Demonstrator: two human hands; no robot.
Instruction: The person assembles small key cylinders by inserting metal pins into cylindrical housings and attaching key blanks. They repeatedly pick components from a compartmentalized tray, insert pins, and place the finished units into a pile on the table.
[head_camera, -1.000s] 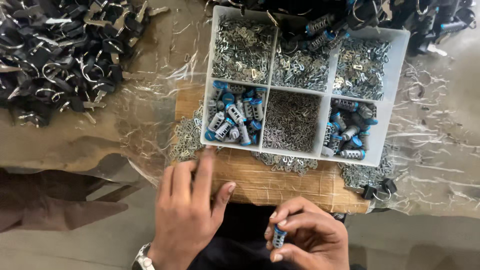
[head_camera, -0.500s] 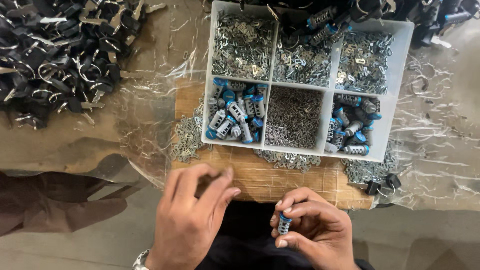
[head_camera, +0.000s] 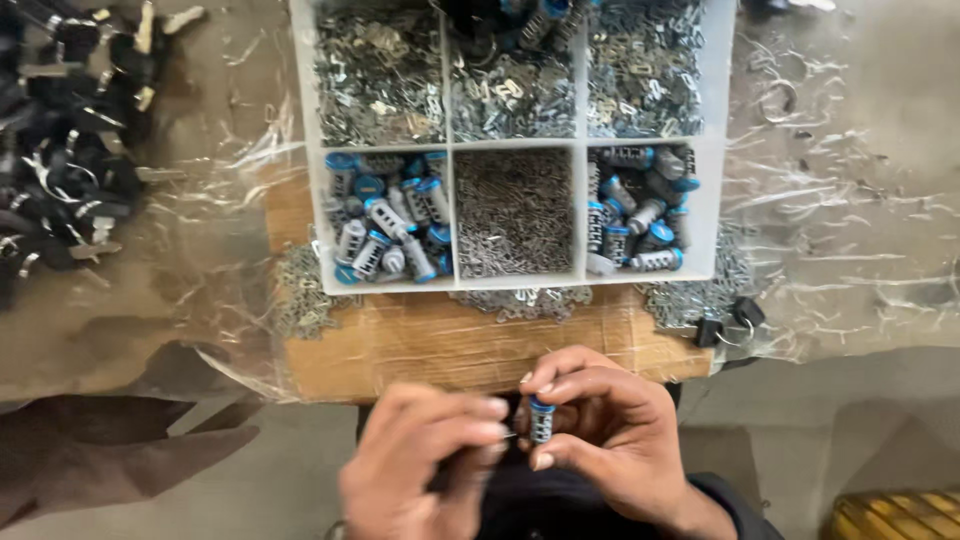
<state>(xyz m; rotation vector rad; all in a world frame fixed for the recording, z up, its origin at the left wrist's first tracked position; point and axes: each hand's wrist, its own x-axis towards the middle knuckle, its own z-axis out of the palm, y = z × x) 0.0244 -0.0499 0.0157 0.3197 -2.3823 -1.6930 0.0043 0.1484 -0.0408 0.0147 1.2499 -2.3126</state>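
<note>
Since the earlier frame the left hand has lifted off the wooden board and closed in on the right hand; both now meet at the near edge, below the board. Right hand: fingers clamped on one small silver cylinder with a blue cap, held upright. Left hand: fingertips pinched together just beside that cylinder; whether they grip anything cannot be told. Count: two hands, one held cylinder, one white divided tray with six compartments in view. Near-left and near-right cells hold blue-capped cylinders, too piled to count; the rest hold small metal bits. Black keys heaped far left on the bench. Open room: bare board strip between tray and hands.
</note>
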